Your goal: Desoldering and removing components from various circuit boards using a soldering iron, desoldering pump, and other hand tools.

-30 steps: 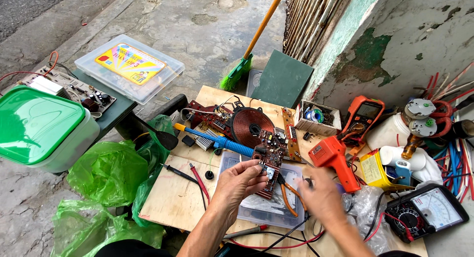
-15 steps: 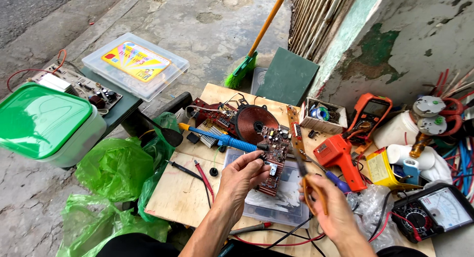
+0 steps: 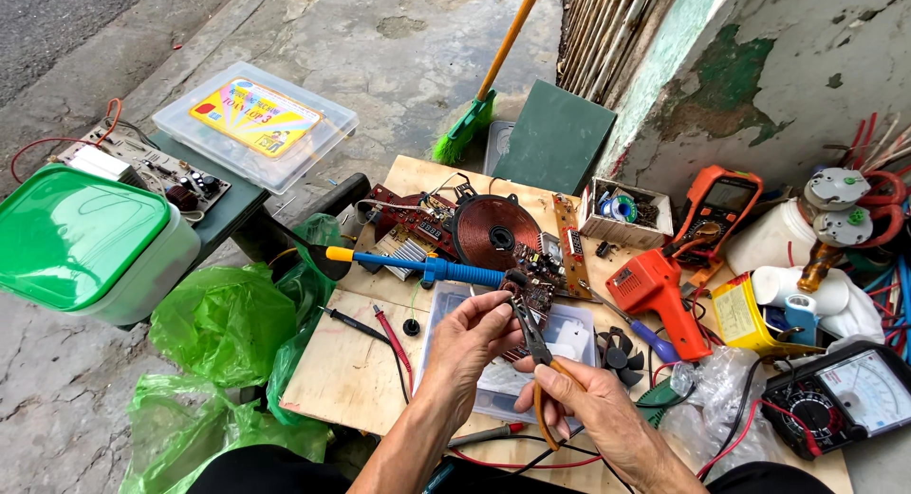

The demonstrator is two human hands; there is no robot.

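At far left a green-lidded tub [image 3: 81, 238] stands on the ground beside crumpled green plastic bags [image 3: 223, 323], with a clear lidded box [image 3: 256, 124] behind it on a dark stand. On the plywood bench [image 3: 356, 371], a blue-handled soldering iron [image 3: 427, 266] lies across the near side of a copper induction coil [image 3: 498, 233]. The left hand [image 3: 470, 337] is raised over a clear plastic tray [image 3: 569, 333], its fingers [image 3: 498, 309] pinched together on the edge of a small circuit board [image 3: 531, 290], which sits just above the tray, touching the iron's tip area. The right hand [image 3: 593, 413] is wrapped shut on the orange handles of a pair of pliers [image 3: 536, 347]; the plier nose points up at the board, though contact cannot be confirmed. Further right lie a small black fan [image 3: 622, 352], an orange glue gun [image 3: 660, 290], an orange multimeter [image 3: 716, 209] and, at the bench's right corner, an analogue meter [image 3: 849, 399].
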